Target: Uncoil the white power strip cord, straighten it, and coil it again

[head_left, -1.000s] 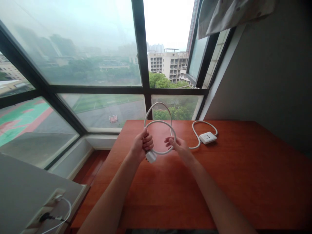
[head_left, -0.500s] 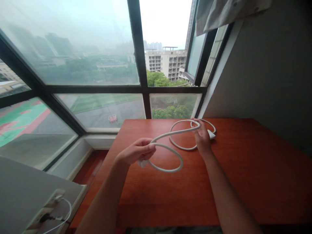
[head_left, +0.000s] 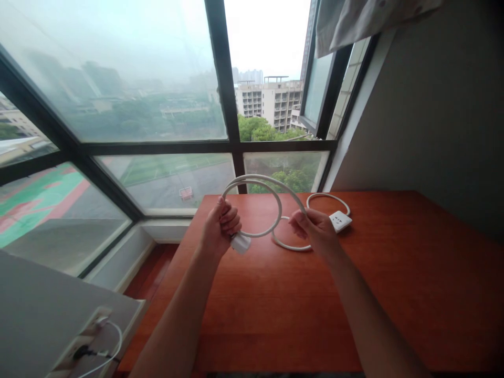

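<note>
My left hand (head_left: 222, 227) is closed around a thick white power cord (head_left: 281, 202), with its white plug (head_left: 240, 243) sticking out below the fingers. From this fist the cord rises in a loop above the table. Farther along, my right hand (head_left: 313, 227) pinches the same cord. The rest of it curves over the tabletop behind my right hand and leads to a white extension socket (head_left: 340, 221), which lies face up just beyond that hand.
The reddish-brown wooden table (head_left: 275, 315) reaches back to the windows (head_left: 157, 147). A grey wall (head_left: 429, 115) borders it on the right. At lower left, a low white wall carries outlets (head_left: 92, 325) with a black plug and a white cable.
My left hand has turned upright, lifting the loop. My right hand has come nearer and lower along the cord, uncovering the socket behind it.
</note>
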Demonstrator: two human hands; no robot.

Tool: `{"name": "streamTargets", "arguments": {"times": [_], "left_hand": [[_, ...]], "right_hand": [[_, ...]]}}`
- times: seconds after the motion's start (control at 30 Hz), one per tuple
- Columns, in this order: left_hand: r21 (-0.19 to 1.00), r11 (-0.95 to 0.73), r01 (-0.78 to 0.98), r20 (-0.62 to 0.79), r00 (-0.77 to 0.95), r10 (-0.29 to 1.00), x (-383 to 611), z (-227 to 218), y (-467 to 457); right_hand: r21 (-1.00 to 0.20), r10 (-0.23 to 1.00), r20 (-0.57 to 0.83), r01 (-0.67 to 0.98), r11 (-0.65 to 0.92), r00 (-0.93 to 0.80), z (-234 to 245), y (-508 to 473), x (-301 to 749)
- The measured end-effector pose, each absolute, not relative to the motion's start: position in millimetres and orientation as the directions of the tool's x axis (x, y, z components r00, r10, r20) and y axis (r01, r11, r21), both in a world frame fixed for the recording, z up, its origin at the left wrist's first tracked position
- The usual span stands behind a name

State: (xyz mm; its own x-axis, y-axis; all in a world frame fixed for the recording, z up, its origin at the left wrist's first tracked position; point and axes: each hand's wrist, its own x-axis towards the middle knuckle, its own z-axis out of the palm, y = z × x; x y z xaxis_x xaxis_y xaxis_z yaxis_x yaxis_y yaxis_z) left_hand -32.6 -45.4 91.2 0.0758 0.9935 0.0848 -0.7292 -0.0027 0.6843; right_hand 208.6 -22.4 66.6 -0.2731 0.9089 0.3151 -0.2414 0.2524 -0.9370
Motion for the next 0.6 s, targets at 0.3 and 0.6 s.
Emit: {"name": "streamTargets", "arguments": {"times": [0.3,0.6], "left_hand": [[0.524,-0.036,-0.851,0.142,0.046,0.989,-34.3,109.2,-37.8],[0.338,-0.11,-0.935,-0.039,-0.131,0.991,5.5,79.8,-10.8]], "right_hand": [[-0.734,0.892,0.116,-0.643,-0.219,-0.436,99.9,-13.1,208.3],[-0.691,0.989,0.107,-0.723,0.001,-0.101,43.1,-16.5,159.6]]}}
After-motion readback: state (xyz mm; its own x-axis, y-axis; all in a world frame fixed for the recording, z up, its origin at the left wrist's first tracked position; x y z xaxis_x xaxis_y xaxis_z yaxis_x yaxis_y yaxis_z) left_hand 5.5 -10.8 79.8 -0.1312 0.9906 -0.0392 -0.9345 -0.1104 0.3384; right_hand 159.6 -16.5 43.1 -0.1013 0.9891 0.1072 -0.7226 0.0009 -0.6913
